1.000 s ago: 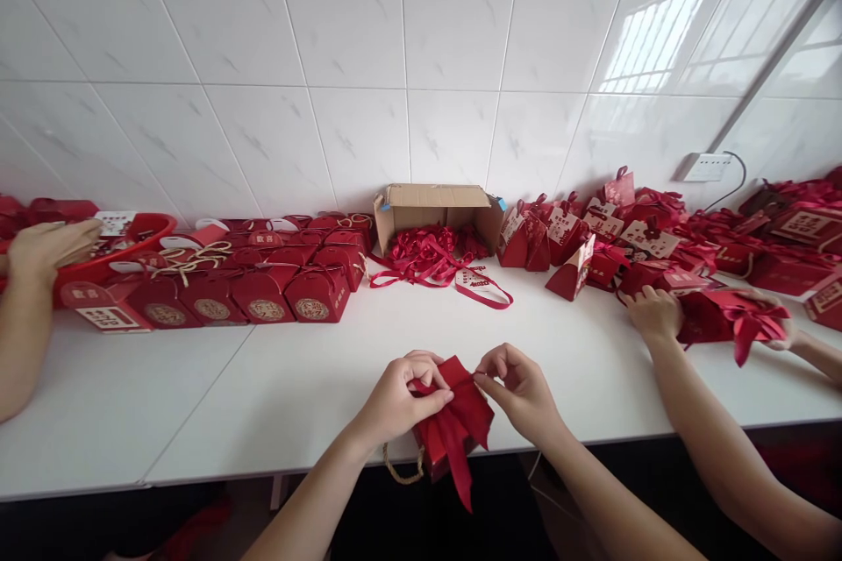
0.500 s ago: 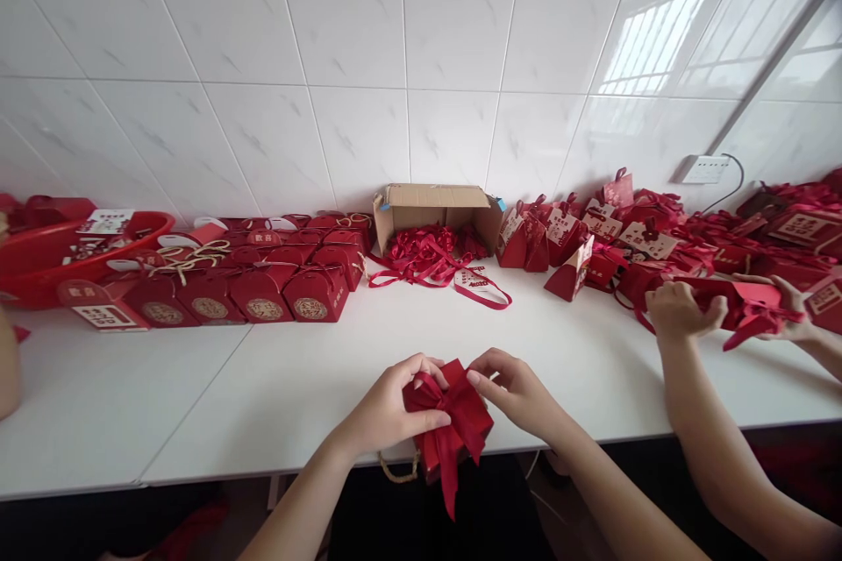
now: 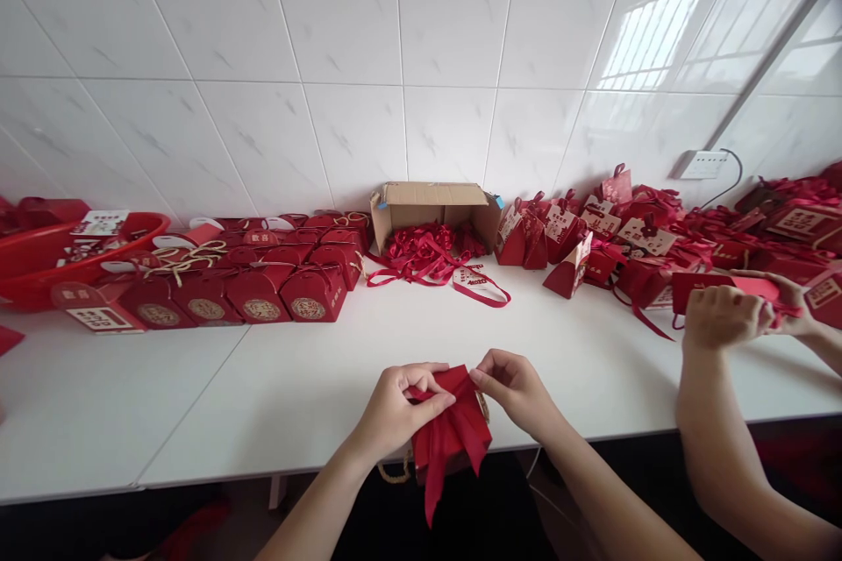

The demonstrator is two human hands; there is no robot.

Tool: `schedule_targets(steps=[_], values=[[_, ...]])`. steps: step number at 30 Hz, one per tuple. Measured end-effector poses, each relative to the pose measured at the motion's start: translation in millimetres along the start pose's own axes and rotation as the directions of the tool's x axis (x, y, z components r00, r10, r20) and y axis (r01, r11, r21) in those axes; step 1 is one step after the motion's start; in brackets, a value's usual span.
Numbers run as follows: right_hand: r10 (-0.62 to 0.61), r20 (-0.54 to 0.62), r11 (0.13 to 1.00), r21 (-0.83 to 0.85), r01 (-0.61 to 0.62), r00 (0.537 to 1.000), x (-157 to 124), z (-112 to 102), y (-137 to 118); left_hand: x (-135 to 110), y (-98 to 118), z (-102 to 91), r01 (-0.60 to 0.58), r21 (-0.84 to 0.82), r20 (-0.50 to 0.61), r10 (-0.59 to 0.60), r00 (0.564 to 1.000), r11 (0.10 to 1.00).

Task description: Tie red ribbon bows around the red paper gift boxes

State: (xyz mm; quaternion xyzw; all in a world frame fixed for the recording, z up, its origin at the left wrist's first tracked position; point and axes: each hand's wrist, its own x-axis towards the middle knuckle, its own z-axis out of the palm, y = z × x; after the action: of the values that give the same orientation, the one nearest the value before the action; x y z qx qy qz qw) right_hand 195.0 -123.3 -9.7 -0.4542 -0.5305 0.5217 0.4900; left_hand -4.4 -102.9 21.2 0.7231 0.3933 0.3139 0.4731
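A small red gift box (image 3: 453, 443) with a red ribbon sits at the front edge of the white table (image 3: 276, 386), its ribbon tails hanging down over the edge. My left hand (image 3: 395, 408) pinches the ribbon on the box's left side. My right hand (image 3: 513, 386) pinches the ribbon on the right side, fingers closed. A rope handle shows under the box.
Rows of finished red boxes (image 3: 263, 280) stand at the back left beside a red basin (image 3: 79, 254). An open cardboard box (image 3: 434, 210) spills red ribbons. Ribboned boxes (image 3: 624, 245) pile at the right, where another person's hands (image 3: 730, 316) hold a red box.
My hands have pulled the ribbon in closer over the box. The person at right moved their box further right. The arm at the far left has gone out of view.
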Motion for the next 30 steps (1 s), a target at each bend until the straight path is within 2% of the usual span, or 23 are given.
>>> schedule_targets(steps=[4,8,13,16,19,21,24,26,27,28,29,30], values=[[0.017,-0.024,1.0,-0.002,-0.017,1.0,-1,-4,1,0,-4,1.4,-0.002,0.001,0.001,0.002,1.0,1.0],[0.05,0.019,0.999,0.012,-0.05,0.999,-1,-5,-2,-2,-6,-0.2,0.01,-0.001,0.009,-0.01,1.0,1.0],[0.046,0.107,0.973,-0.231,-0.02,0.993,-6,-21,-7,-7,-6,-6.8,-0.055,-0.114,0.027,0.058,0.998,0.992],[-0.059,0.229,0.943,-0.308,0.13,0.972,-12,-40,4,-12,-14,-9.4,-0.118,-0.163,-0.074,0.107,0.991,0.98],[-0.082,0.404,0.92,-0.322,0.225,0.911,-18,-44,23,-16,-30,-8.1,-0.118,-0.255,-0.269,0.047,0.962,0.96],[-0.047,0.431,0.938,-0.292,0.188,0.901,-21,-33,35,-18,-45,-5.2,-0.073,-0.334,-0.357,-0.055,0.932,0.94],[-0.026,0.415,0.996,-0.063,0.057,0.909,-25,-8,46,-21,-68,-1.0,-0.003,-0.436,-0.427,-0.203,0.881,0.9],[-0.018,0.381,0.998,0.057,-0.004,0.924,-26,-3,48,-22,-81,-0.5,0.0,-0.495,-0.511,-0.291,0.809,0.869],[-0.018,0.316,0.999,0.053,0.002,0.949,-25,-6,49,-22,-85,-1.2,-0.012,-0.527,-0.546,-0.329,0.77,0.85],[-0.016,0.195,1.0,-0.007,0.018,0.981,-24,-12,49,-22,-88,-2.3,-0.025,-0.558,-0.567,-0.358,0.742,0.83],[-0.009,0.01,0.992,-0.122,0.01,1.0,-22,-22,49,-23,-90,-3.6,-0.037,-0.584,-0.573,-0.38,0.726,0.811],[-0.012,-0.222,0.961,-0.272,-0.05,0.975,-21,-33,50,-23,-90,-5.0,-0.041,-0.605,-0.566,-0.393,0.725,0.795]])
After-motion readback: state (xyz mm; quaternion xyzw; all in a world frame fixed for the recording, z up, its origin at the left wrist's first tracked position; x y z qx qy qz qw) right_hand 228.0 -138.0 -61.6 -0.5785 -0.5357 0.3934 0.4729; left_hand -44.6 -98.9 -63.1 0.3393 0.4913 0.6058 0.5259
